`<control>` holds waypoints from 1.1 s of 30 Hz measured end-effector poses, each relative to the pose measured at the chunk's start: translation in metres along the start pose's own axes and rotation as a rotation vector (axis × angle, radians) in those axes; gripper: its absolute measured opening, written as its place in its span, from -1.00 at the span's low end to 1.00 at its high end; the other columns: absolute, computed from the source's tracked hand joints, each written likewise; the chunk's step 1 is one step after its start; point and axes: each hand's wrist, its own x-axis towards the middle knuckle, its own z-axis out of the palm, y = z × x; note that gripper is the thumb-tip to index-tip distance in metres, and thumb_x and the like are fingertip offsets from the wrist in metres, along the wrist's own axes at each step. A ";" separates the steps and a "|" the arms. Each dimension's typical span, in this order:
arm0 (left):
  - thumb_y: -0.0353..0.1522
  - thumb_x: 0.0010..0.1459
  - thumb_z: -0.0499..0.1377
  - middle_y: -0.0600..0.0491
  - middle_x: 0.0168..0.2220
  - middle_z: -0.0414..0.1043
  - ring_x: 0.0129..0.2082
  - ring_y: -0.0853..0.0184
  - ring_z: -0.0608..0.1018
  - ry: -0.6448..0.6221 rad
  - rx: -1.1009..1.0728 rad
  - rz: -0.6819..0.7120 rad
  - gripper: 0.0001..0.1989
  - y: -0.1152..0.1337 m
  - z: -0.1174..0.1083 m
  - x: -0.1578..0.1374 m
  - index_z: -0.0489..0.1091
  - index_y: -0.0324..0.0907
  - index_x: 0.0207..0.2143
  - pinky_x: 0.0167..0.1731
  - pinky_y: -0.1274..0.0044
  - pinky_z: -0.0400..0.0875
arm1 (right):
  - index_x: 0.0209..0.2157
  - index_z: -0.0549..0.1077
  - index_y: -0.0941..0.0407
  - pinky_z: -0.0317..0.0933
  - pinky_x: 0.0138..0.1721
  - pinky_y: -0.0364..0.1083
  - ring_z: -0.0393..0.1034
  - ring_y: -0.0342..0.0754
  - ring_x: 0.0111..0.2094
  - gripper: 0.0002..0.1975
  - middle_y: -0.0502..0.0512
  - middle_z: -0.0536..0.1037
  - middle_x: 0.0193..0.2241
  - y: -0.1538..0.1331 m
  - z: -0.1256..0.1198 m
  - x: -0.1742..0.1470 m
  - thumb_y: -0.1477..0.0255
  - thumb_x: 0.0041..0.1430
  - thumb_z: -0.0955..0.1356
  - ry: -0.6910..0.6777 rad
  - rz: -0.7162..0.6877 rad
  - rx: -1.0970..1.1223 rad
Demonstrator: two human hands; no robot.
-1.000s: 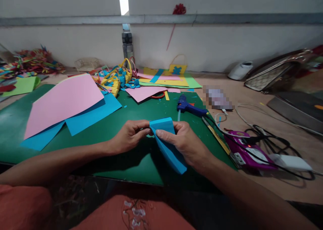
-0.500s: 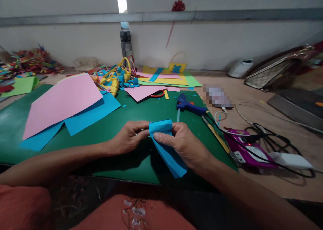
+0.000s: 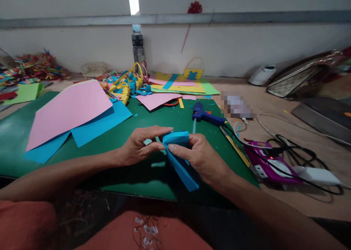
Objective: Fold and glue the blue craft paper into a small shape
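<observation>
A folded piece of blue paper [image 3: 181, 165] is held in the air above the green mat [image 3: 128, 180]. My right hand [image 3: 204, 156] grips its right side, thumb pressed on the front and fingers behind. At the upper left edge of the paper is my left hand [image 3: 145, 144], its thumb against the side and its index finger along the top fold; its other fingertips are hidden. The paper's lower end hangs down, with its flaps slightly apart. Beyond my hands lies a blue glue gun [image 3: 207, 115] with a clear glue stick [image 3: 194, 125] sticking out of it.
Pink sheets [image 3: 71, 112] over blue sheets [image 3: 101, 123] cover the mat's left side. Small yellow paper baskets [image 3: 123, 90] and scraps stand behind. Red-handled scissors [image 3: 172, 103] lie partly under pink paper. To the right are a box cutter [image 3: 236, 147], a purple power strip [image 3: 255, 155] and cables.
My left index finger has lifted and stretched along the paper's top edge, widening the gap to the thumb. The paper's lower end has swung slightly left and its fold looks more open.
</observation>
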 end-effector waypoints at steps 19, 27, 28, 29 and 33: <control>-0.27 0.18 0.11 -0.09 -0.22 0.55 -0.29 0.36 0.56 0.054 0.228 0.185 -0.65 0.005 0.000 0.001 0.37 -0.20 -0.01 -0.30 0.54 0.47 | -0.62 0.36 0.17 -0.10 -0.65 -0.23 -0.03 -0.29 -0.64 -0.78 -0.13 0.18 -0.69 -0.003 0.000 -0.002 0.32 -0.09 0.38 -0.013 0.045 -0.057; -0.23 0.22 0.03 -0.10 -0.26 0.55 -0.37 0.39 0.53 0.024 0.348 0.252 -0.62 0.005 -0.004 0.003 0.33 -0.22 0.03 -0.38 0.54 0.46 | -0.63 0.32 0.15 -0.11 -0.67 -0.23 -0.04 -0.28 -0.64 -0.79 -0.14 0.17 -0.69 -0.004 0.003 -0.004 0.34 -0.08 0.37 0.025 0.038 -0.075; -0.24 0.23 0.04 -0.10 -0.26 0.55 -0.37 0.39 0.53 0.024 0.347 0.258 -0.62 0.005 -0.003 0.003 0.32 -0.23 0.03 -0.38 0.54 0.45 | -0.65 0.30 0.14 -0.13 -0.67 -0.23 -0.05 -0.29 -0.65 -0.77 -0.14 0.16 -0.69 -0.005 0.003 -0.004 0.34 -0.08 0.37 0.030 0.035 -0.081; -0.25 0.23 0.04 -0.11 -0.26 0.55 -0.35 0.38 0.54 0.026 0.345 0.267 -0.62 0.005 -0.003 0.003 0.32 -0.24 0.03 -0.37 0.54 0.45 | -0.66 0.27 0.14 -0.14 -0.68 -0.23 -0.07 -0.29 -0.66 -0.75 -0.15 0.14 -0.70 -0.006 0.004 -0.005 0.35 -0.08 0.37 0.034 0.033 -0.089; -0.25 0.23 0.03 -0.13 -0.25 0.55 -0.30 0.37 0.55 0.031 0.352 0.293 -0.61 0.004 -0.002 0.003 0.31 -0.24 0.04 -0.34 0.53 0.45 | -0.71 0.15 0.12 -0.19 -0.69 -0.23 -0.12 -0.30 -0.68 -0.68 -0.16 0.07 -0.72 -0.007 0.005 -0.004 0.38 -0.07 0.36 0.040 0.009 -0.109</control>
